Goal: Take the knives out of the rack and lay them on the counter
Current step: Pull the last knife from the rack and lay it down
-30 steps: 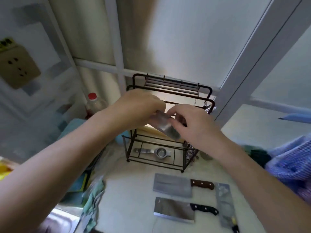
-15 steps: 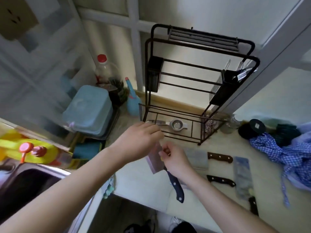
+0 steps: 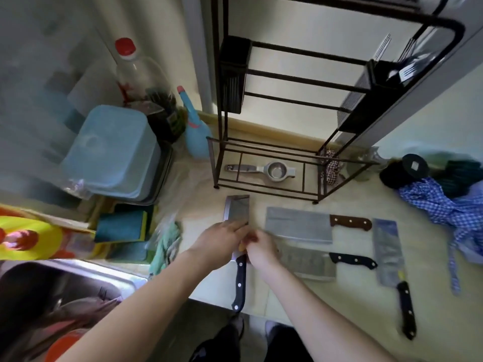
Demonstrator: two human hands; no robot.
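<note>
A black wire rack (image 3: pixel 324 82) stands at the back of the pale counter (image 3: pixel 441 296). A black-handled cleaver (image 3: pixel 237 212) lies flat on the counter in front of the rack, blade pointing away, handle over the front edge. My left hand (image 3: pixel 222 242) and my right hand (image 3: pixel 261 248) both rest on its blade near the handle. To the right lie a brown-handled cleaver (image 3: pixel 299 226), a black-handled cleaver (image 3: pixel 311 262) and a long black-handled cleaver (image 3: pixel 389 254). I cannot tell whether any knife is left in the rack's holders.
A metal squeezer (image 3: pixel 261 170) lies on the rack's bottom shelf. Left of the rack are a blue spray bottle (image 3: pixel 196 131), a blue tub (image 3: pixel 112 152), sponges (image 3: pixel 122 226) and a green cloth (image 3: pixel 167 246). A steel sink (image 3: pixel 60 288) sits lower left. Blue checked cloth (image 3: pixel 444 205) lies far right.
Both hands brought the black-handled cleaver down from the rack and laid it flat on the counter, left of the other knives. The view tilted further down.
</note>
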